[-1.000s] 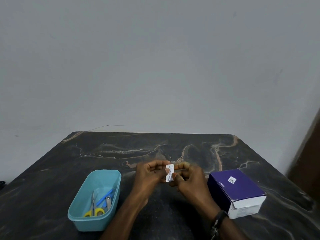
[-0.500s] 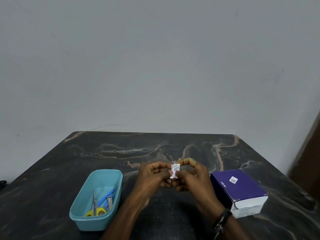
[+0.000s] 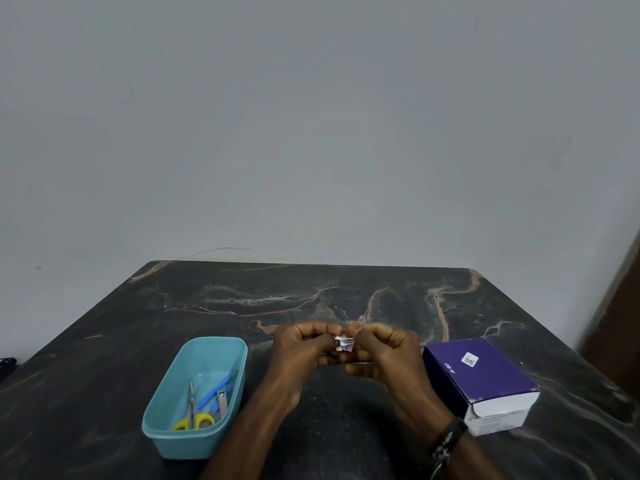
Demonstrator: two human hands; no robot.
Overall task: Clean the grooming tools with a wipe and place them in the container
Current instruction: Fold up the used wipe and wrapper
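The small white packet (image 3: 344, 344), flat and upright a second earlier, had become crumpled and narrower, pinched at lower centre of the frame between the left hand (image 3: 304, 348) and the right hand (image 3: 384, 351), whose fingers were curled tight round it. Both hands had kept their place above the dark, veined, marble-like surface (image 3: 346, 292). At lower left the rounded teal plastic container (image 3: 194, 400) held yellow-handled metal scissors (image 3: 192, 412), a steel nail clipper (image 3: 222, 402) and a thin blue tool (image 3: 216, 391), all unmoved. At lower right lay a glossy purple cardboard box (image 3: 479, 374) with a white end, well apart from the container.
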